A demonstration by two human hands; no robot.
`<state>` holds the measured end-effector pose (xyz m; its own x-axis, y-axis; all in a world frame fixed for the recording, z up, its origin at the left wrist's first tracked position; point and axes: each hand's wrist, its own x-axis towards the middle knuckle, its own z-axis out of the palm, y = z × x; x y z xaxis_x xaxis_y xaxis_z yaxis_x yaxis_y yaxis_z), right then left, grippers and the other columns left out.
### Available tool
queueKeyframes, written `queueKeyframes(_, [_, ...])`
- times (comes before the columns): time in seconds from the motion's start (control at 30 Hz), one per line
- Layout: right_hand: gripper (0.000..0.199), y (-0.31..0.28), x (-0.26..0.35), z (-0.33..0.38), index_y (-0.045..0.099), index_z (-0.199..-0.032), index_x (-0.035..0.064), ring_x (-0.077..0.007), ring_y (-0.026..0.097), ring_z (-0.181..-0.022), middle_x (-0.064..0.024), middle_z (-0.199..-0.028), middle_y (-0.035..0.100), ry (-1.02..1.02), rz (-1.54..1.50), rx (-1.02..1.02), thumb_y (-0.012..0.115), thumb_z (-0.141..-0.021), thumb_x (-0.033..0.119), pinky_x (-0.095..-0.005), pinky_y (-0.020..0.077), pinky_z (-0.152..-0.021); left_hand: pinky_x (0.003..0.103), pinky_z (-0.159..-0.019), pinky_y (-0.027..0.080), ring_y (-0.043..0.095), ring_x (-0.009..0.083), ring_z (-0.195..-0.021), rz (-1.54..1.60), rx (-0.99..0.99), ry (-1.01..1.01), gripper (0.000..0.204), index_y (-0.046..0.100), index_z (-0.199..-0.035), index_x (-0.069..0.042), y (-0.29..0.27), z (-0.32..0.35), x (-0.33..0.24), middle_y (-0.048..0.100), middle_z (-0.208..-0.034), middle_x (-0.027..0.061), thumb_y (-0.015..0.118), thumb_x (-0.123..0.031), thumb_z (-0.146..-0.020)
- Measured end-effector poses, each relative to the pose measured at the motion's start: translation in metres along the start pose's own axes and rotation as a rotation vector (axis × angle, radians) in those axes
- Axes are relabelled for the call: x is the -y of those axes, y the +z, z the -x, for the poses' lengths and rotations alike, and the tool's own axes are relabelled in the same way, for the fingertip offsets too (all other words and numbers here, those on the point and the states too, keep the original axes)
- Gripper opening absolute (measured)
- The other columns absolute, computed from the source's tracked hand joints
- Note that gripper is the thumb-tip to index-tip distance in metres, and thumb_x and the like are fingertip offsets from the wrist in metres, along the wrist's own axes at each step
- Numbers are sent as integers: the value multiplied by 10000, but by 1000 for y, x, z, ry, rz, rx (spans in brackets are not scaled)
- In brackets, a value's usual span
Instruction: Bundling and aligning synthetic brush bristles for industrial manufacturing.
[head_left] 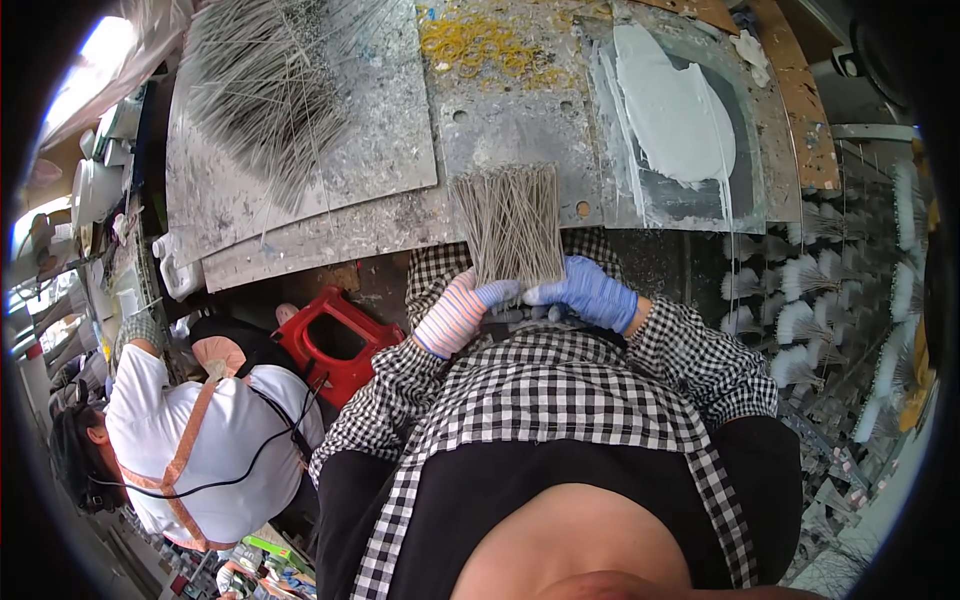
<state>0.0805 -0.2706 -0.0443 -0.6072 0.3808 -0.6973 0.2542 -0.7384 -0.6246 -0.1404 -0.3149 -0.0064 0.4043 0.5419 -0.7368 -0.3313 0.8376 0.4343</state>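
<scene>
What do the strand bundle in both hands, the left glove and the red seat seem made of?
Strand bundle: thin, straight, dull grey-brown strands, perhaps wire or synthetic bristle, unclear which.
Left glove: probably matte knitted fabric, given its stripes and snug fit.
Red seat: likely moulded plastic, smooth, slightly shiny, round-edged.

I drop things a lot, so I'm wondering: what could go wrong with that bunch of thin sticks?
The bundle of grey strands spreads out above the left hand and right hand, so some might slip loose. The messy pile of strands on the grey board could scatter if bumped. The white paste looks uncovered and might smear if brushed.
</scene>
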Motion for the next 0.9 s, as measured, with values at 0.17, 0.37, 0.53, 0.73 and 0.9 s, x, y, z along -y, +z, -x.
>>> queueKeyframes(0.17, [360,2,0,7,659,-1164,22,-96,671,-639,-72,-951,721,6,-135,-10,781,-867,183,-219,560,-537,325,-827,609,698,206,-1016,-202,-133,142,395,563,-1290,25,-15,1,6,701,-1141,137,660,-73,-920])
queueKeyframes(0.37, [494,30,-2,-10,590,-1274,15,-179,692,-972,-98,-1108,690,-258,-234,-69,805,-873,208,-268,625,-699,242,-672,590,706,141,-823,-319,-260,421,416,596,-1228,27,2,-14,20,723,-1025,97,754,-80,-858])
queueKeyframes(0.53, [241,16,16,24,617,-1057,7,-50,510,-436,-56,-709,651,-165,-190,-83,724,-913,168,-188,376,-347,219,-479,448,535,71,-500,-403,-122,154,239,647,-1041,-17,-3,14,-12,672,-779,24,751,-118,-851])
queueKeyframes(0.73, [267,-10,28,60,632,-1050,26,-49,488,-450,-14,-670,599,-139,33,-20,730,-908,230,-204,390,-372,255,-765,532,641,76,-860,-660,-144,321,434,612,-1258,17,-50,20,3,719,-1027,53,733,-47,-846])
queueKeyframes(0.9, [429,-9,37,68,638,-1214,21,-82,608,-633,-43,-824,673,-222,279,-68,751,-893,282,-232,518,-571,270,-873,544,657,137,-931,-829,-72,406,409,591,-1276,20,-51,16,2,702,-1087,92,711,-56,-892])
